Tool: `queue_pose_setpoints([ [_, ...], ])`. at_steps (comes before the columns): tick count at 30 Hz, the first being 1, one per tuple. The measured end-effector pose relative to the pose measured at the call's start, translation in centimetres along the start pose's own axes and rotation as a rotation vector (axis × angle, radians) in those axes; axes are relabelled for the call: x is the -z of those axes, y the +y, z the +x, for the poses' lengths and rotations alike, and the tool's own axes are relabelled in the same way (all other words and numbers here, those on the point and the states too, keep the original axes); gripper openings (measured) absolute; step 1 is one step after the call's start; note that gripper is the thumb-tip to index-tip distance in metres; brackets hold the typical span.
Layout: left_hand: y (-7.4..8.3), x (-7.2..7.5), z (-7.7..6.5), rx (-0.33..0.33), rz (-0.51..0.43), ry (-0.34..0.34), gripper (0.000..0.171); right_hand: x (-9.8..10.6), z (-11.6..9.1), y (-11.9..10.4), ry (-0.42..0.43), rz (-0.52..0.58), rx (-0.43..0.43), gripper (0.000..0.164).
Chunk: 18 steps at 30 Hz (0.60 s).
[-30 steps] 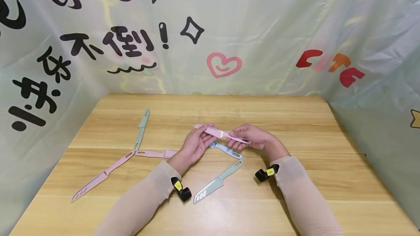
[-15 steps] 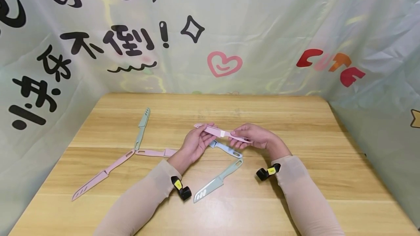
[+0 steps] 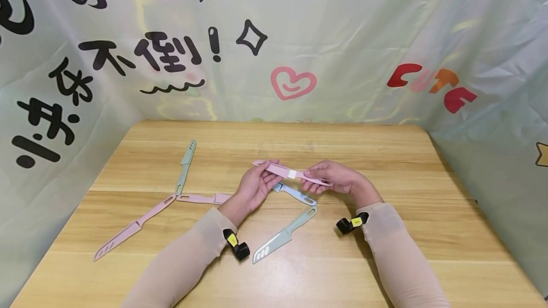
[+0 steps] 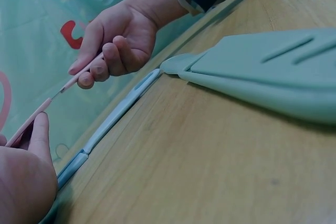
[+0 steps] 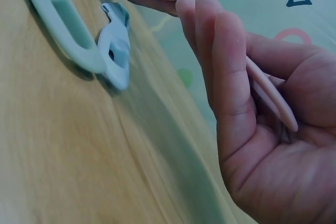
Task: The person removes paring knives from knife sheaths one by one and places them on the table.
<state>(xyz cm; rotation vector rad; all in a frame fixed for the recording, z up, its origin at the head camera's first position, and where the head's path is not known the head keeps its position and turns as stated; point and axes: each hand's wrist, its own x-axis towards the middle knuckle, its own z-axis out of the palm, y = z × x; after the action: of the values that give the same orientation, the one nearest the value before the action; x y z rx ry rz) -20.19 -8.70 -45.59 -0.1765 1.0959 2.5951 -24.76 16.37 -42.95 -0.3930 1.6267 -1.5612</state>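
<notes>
Above the table, my left hand (image 3: 251,188) pinches the pink sheath (image 3: 278,170) of a knife between thumb and fingers. My right hand (image 3: 338,177) grips the pink handle of that knife (image 4: 81,72). A short stretch of bare blade (image 3: 292,174) shows between handle and sheath; the rest stays inside. In the right wrist view the handle's end (image 5: 278,103) sticks out into the right palm. Below the hands lies a blue knife (image 3: 299,196), partly hidden by the left hand. Its handle end meets that of a green sheathed knife (image 3: 274,244).
On the left, a green knife (image 3: 185,168), a long pink knife (image 3: 132,229) and another pink knife (image 3: 199,199) lie with handle ends together. My left forearm covers part of the last one. A printed curtain (image 3: 351,37) stands behind the wooden table (image 3: 428,232).
My right hand has shifted slightly right with the handle, and the bare blade between handle and sheath shows longer. The left hand and sheath have barely moved.
</notes>
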Motion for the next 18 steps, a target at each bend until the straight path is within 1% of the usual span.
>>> queue_pose_setpoints([
  [8, -0.01, 0.08, 0.10, -0.007, -0.002, 0.007, 0.039, 0.33, -0.10, 0.28, 0.007, -0.003, 0.003, 0.032],
  [18, 0.07, 0.18, 0.20, -0.016, -0.001, 0.011, 0.039, 0.48, -0.47, 0.18, -0.002, 0.008, 0.008, 0.038],
])
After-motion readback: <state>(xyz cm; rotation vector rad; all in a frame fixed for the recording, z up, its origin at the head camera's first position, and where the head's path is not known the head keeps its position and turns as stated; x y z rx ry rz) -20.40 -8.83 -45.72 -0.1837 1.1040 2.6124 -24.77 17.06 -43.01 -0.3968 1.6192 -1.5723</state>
